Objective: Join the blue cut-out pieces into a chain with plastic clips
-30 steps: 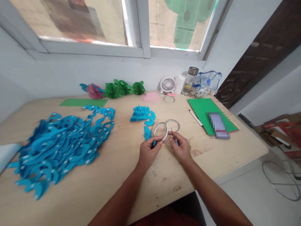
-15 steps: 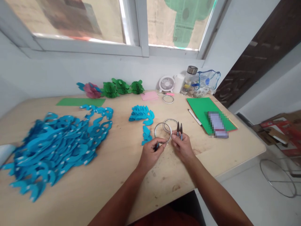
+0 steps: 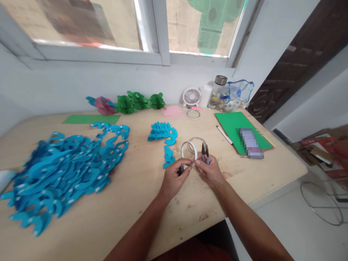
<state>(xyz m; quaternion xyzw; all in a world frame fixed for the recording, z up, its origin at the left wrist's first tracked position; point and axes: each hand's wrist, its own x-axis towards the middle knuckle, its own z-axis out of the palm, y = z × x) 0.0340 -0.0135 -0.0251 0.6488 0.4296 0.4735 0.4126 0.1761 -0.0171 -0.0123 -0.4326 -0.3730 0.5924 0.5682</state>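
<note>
My left hand pinches the lower edge of a thin white roll of tape, which stands upright. A small dark thing shows between its fingers, too hidden to name. My right hand is closed around a pair of thread snips, blades pointing up; its thumb and forefinger are close to the tape's edge. Behind them a second tape roll lies on the table. Just left of the hands are small blue scalloped paper pieces, with a folded row of blue paper farther back.
A large heap of blue paper pieces covers the table's left. Along the wall are green paper flowers, a small fan, a glass bottle and a plastic bag. Green sheets, a pen and a phone lie right.
The tape roll in my left hand has turned, so its ring looks narrower. My right fingers have shifted slightly left, nearer its edge. The view has moved a little.
</note>
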